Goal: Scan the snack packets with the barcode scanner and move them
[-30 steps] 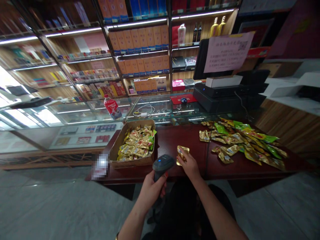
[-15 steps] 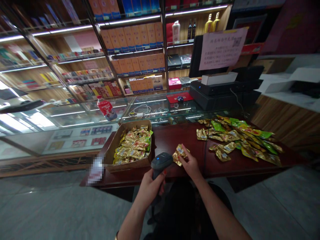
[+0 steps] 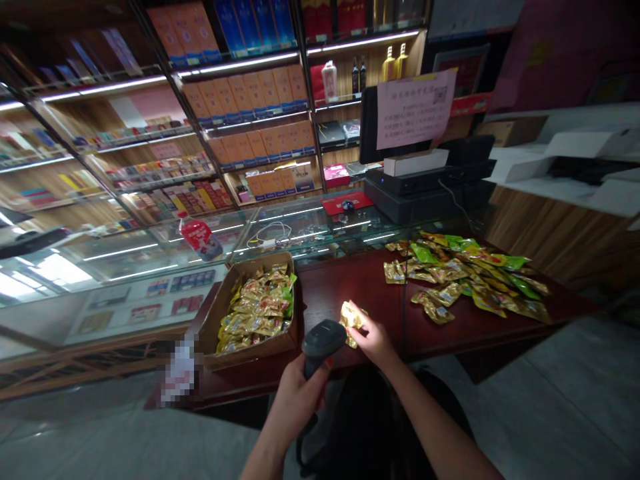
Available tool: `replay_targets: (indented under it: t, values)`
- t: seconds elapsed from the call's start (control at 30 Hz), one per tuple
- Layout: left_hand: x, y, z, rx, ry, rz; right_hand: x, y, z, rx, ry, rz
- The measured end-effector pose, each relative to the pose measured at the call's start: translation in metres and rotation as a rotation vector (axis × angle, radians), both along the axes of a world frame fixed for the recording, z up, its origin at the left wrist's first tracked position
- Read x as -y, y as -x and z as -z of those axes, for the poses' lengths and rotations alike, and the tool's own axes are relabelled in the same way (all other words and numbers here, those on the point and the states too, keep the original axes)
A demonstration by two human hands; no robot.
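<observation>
My left hand [image 3: 300, 393] is wrapped round the handle of a black barcode scanner [image 3: 324, 338]. The scanner's head points at a small gold foil snack packet [image 3: 351, 317], pinched in my right hand [image 3: 373, 339] over the dark red table [image 3: 325, 287]. A bright patch lies on the packet. To the left, an open cardboard box [image 3: 205, 353] holds many gold packets [image 3: 260, 303], with some green among them. On the right of the table spreads a loose pile of gold and green packets [image 3: 465, 273].
Behind the table runs a glass display counter [image 3: 145, 263] bearing a red-labelled bottle [image 3: 199, 237], a white cable [image 3: 270, 233] and a mouse [image 3: 349, 205]. A monitor [image 3: 369, 123] with a paper notice stands at the back right. Shelves of boxed goods [image 3: 245, 97] line the wall.
The view has shifted, tilting up and to the right. The packet in my right hand has turned and now sits closer to the scanner, whose blue light no longer shows.
</observation>
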State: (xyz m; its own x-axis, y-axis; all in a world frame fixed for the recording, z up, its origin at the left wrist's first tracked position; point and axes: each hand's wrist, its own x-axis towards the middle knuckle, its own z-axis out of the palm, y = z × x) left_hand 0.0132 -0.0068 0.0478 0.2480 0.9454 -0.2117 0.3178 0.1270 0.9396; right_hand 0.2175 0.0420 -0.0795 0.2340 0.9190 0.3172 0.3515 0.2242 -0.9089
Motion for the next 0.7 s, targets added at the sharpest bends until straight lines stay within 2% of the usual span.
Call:
replay_targets:
  t: [0.33, 0.43, 0.53, 0.6, 0.7]
  values:
    - [-0.003, 0.004, 0.004, -0.003, 0.004, -0.042, 0.003, 0.003, -0.009, -0.029, 0.031, -0.012]
    - [-0.003, 0.006, 0.007, 0.030, 0.011, -0.063, 0.000, -0.002, -0.002, -0.151, 0.026, -0.018]
    - [-0.002, 0.013, 0.018, 0.031, 0.026, -0.092, -0.013, -0.006, 0.000, -0.338, 0.034, -0.001]
    - [0.001, 0.019, 0.027, 0.020, 0.045, -0.111, -0.031, 0.000, -0.012, -0.403, 0.003, 0.003]
    - [0.005, 0.026, 0.038, 0.030, 0.069, -0.117, -0.067, 0.035, -0.051, -0.430, -0.067, -0.126]
